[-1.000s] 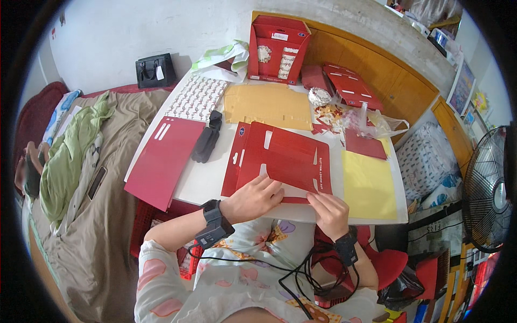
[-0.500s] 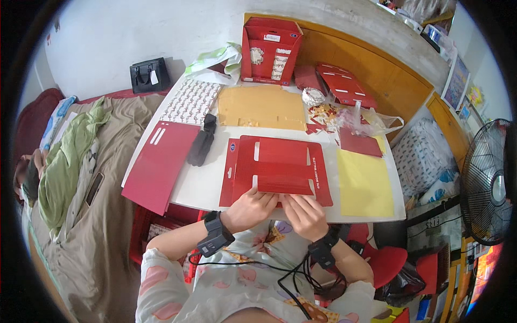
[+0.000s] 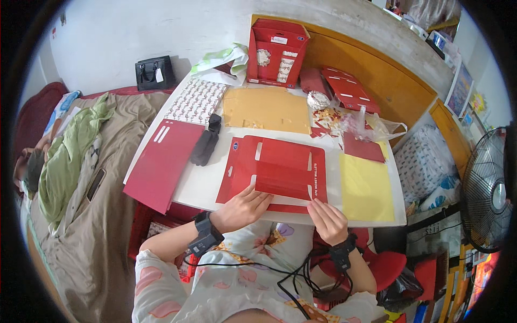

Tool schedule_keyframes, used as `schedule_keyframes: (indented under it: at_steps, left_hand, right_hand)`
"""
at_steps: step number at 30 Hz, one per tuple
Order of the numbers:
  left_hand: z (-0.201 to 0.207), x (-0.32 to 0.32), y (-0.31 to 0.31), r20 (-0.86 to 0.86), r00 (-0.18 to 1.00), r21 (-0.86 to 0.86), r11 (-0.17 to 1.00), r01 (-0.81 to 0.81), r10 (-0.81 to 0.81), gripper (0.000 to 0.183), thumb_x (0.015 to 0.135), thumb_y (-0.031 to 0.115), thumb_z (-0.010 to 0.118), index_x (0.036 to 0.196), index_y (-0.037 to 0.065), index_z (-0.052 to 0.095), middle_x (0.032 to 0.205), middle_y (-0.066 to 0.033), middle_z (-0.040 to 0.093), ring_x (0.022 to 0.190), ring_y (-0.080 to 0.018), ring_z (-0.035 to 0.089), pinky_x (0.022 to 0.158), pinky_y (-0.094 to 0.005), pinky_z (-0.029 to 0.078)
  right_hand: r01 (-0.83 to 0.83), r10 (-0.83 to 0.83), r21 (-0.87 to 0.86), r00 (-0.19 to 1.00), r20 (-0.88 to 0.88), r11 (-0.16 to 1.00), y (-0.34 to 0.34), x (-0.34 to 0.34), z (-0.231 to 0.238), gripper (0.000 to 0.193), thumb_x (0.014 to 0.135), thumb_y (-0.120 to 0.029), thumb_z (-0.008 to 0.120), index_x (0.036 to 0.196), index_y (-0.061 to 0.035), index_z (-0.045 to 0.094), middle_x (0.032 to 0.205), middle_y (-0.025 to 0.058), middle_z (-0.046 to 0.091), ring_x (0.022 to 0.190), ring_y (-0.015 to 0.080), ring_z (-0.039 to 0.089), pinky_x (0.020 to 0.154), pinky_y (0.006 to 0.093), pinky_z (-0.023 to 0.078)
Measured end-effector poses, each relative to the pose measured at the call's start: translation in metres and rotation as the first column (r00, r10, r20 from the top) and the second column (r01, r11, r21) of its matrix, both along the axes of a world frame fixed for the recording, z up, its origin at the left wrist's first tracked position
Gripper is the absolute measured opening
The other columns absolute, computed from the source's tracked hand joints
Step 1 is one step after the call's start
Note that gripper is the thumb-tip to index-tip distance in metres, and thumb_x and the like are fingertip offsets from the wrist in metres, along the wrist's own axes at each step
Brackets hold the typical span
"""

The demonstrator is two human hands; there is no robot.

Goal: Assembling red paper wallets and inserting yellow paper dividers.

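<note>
A flat red cardboard sleeve (image 3: 283, 169) with pale slots lies on a larger red backing card (image 3: 231, 185) at the table's near edge. At the sleeve's lower left corner, my left hand (image 3: 247, 205) is closed, its fingers bent over the edge. My right hand (image 3: 329, 219) pinches the lower right corner with its fingertips, the fingers held together. Both thumbs are mostly hidden. The sleeve's near edge looks slightly raised above the backing card.
Left on the white table (image 3: 186, 185) are a maroon card (image 3: 161, 161), a patterned sheet (image 3: 196, 101) and a dark cloth bundle (image 3: 205, 142). Brown cardboard (image 3: 266, 110) and a red display box (image 3: 277, 54) stand beyond. Yellow paper (image 3: 367, 188) and scraps (image 3: 328, 121) lie right.
My hands have moved apart from the middle of the near edge to its two corners. The sleeve's near flap, separate before, now lies in line with the panel above it.
</note>
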State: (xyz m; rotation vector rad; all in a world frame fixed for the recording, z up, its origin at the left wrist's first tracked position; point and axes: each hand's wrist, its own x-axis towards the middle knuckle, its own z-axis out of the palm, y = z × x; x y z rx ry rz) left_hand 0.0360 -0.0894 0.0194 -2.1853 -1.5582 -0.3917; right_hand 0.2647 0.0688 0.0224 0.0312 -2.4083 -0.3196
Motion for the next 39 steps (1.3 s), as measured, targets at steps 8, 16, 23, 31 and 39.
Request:
schedule_keyframes:
  at_steps: [8,16,23,31,39]
  left_hand:
    - [-0.008,-0.01,-0.009,0.012,1.0,0.199,0.98,-0.02,0.018,0.036,0.076,0.011,0.059,0.108,-0.004,0.059,0.11,-0.0146,0.06,0.104,-0.0257,0.059,0.092,-0.0406,0.048]
    - [-0.009,-0.021,-0.014,0.077,0.997,0.22,0.975,-0.017,0.0,0.028,0.074,0.008,0.061,0.099,-0.003,0.063,0.104,-0.0166,0.064,0.097,-0.0284,0.065,0.08,-0.0361,0.056]
    - [-0.006,-0.037,-0.01,0.027,0.997,0.329,0.943,0.055,-0.068,0.027,0.072,0.009,0.063,0.096,-0.003,0.064,0.096,-0.015,0.066,0.091,-0.0279,0.067,0.076,-0.0352,0.057]
    - [-0.012,-0.058,-0.016,-0.023,0.996,0.263,0.961,0.089,-0.086,0.015,0.072,0.01,0.063,0.085,0.002,0.061,0.091,-0.0108,0.065,0.088,-0.0245,0.066,0.077,-0.0345,0.056]
    - [0.0,-0.061,-0.006,0.022,0.977,0.257,0.943,-0.211,0.212,0.013,0.075,0.01,0.065,0.086,0.004,0.061,0.088,-0.0074,0.063,0.082,-0.0215,0.061,0.066,-0.0349,0.05]
  right_hand:
    - [0.006,-0.006,-0.01,0.998,-0.059,1.0,0.0,0.002,0.001,0.023,0.074,0.002,0.058,0.096,0.0017,0.067,0.096,0.0138,0.068,0.089,0.0255,0.067,0.075,0.0334,0.054]
    - [0.026,-0.027,-0.02,0.999,-0.043,0.999,0.006,0.006,-0.004,0.024,0.078,-0.002,0.059,0.1,0.0023,0.065,0.1,0.0144,0.067,0.093,0.0247,0.066,0.077,0.0327,0.054]
    - [0.019,-0.026,-0.062,0.993,-0.118,0.998,0.011,0.016,-0.006,0.021,0.076,-0.003,0.063,0.096,0.0033,0.065,0.094,0.0139,0.068,0.09,0.0253,0.066,0.073,0.0329,0.055]
    - [-0.111,0.112,0.056,0.994,-0.018,0.992,-0.008,0.019,-0.001,0.019,0.074,-0.007,0.069,0.091,0.0016,0.065,0.088,0.0118,0.067,0.084,0.0219,0.066,0.069,0.0303,0.055]
    - [-0.303,0.332,-0.222,0.938,0.105,0.927,-0.053,-0.002,0.013,0.041,0.075,-0.027,0.074,0.106,-0.0029,0.062,0.103,0.0094,0.065,0.092,0.0213,0.065,0.073,0.0286,0.054]
